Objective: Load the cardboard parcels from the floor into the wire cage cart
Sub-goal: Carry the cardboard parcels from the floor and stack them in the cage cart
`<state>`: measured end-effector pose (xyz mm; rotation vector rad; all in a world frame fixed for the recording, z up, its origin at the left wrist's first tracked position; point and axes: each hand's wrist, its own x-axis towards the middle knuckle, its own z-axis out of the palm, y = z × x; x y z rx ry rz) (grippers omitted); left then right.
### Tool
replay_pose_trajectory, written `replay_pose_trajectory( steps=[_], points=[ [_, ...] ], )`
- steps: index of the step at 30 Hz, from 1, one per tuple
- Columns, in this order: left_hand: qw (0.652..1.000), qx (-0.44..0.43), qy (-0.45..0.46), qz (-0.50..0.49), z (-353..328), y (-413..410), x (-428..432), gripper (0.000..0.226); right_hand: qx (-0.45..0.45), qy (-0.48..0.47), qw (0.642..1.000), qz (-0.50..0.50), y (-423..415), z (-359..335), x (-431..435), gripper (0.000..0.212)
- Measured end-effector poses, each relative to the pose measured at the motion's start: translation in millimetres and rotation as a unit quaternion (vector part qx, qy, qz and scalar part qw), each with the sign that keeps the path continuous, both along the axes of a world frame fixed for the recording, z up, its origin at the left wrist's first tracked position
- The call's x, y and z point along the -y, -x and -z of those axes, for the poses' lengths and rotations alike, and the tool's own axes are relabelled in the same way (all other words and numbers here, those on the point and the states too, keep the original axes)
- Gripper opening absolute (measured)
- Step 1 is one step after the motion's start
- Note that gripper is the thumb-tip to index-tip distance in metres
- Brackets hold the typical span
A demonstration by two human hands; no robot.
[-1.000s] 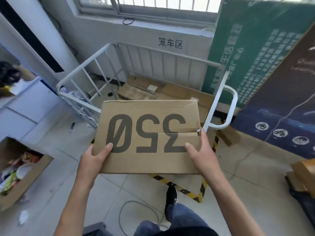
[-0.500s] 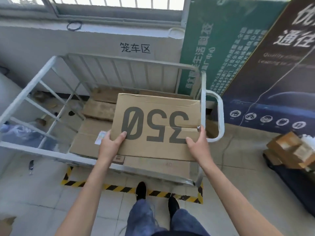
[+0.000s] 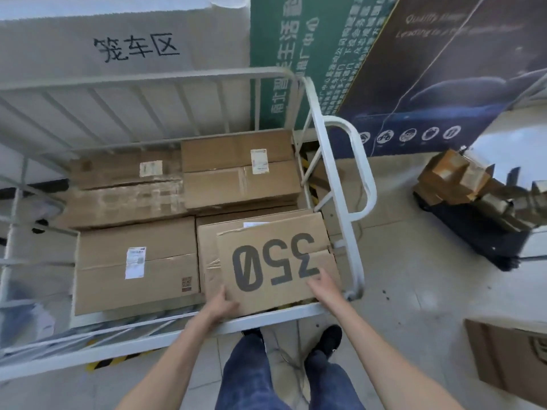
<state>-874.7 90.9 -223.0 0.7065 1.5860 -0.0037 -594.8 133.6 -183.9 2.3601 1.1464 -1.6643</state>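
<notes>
The cardboard parcel (image 3: 275, 261), a flat brown rectangular box of matte corrugated board with a large black "350" printed on top, is inside the wire cage cart (image 3: 148, 79) at its near right corner, lying skewed atop a taped carton (image 3: 207, 247). The left hand (image 3: 220, 306) grips its near left corner, thumb over the top. The right hand (image 3: 325, 287) holds the near right edge in the same way. Just left lies a labelled carton (image 3: 136, 261) with a white sticker. Farther back, two more taped brown cartons (image 3: 239, 173) reach the cart's pale tubular back rail. Beyond are a green poster (image 3: 296, 39) and a dark poster (image 3: 444, 69).
</notes>
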Motion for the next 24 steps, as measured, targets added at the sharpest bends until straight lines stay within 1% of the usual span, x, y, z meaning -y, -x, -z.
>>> replay_pose_trajectory(
  steps=[3, 5, 8, 11, 15, 18, 21, 24],
  points=[
    [1.0, -0.016, -0.014, 0.0, -1.3, -0.2, -2.7, 0.051, -0.011, -0.019, 1.0, 0.009, 3.7, -1.9, 9.3, 0.06],
    [0.998, -0.047, -0.051, 0.005, -7.6, -3.5, -4.8, 0.053, -0.017, -0.046, 0.999, 0.02, 1.6, -8.8, 14.3, 0.059],
    [0.985, -0.111, -0.122, 0.04, -23.9, -25.0, -13.0, 0.057, -0.031, -0.093, 0.995, 0.033, -15.3, -22.1, 22.3, 0.057],
    [0.969, -0.12, -0.192, 0.098, -45.2, -73.1, -19.8, 0.063, -0.037, -0.141, 0.989, 0.034, -51.5, -39.0, 36.6, 0.055],
    [0.957, -0.078, -0.234, 0.155, -77.6, -179.5, -10.1, 0.066, -0.061, -0.198, 0.975, 0.081, -128.6, -67.9, 71.5, 0.055],
    [0.945, -0.026, -0.258, 0.198, -96.5, -274.3, 6.9, 0.066, -0.026, -0.22, 0.966, 0.133, -206.8, -83.3, 116.8, 0.055],
    [0.928, 0.031, -0.27, 0.253, -107.5, -368.1, 27.8, 0.068, 0.0, -0.226, 0.948, 0.222, -290.3, -87.0, 177.5, 0.053],
    [0.908, 0.061, -0.271, 0.313, -112.9, -456.5, 59.5, 0.067, -0.005, -0.216, 0.914, 0.343, -363.7, -85.1, 242.3, 0.046]
  ],
)
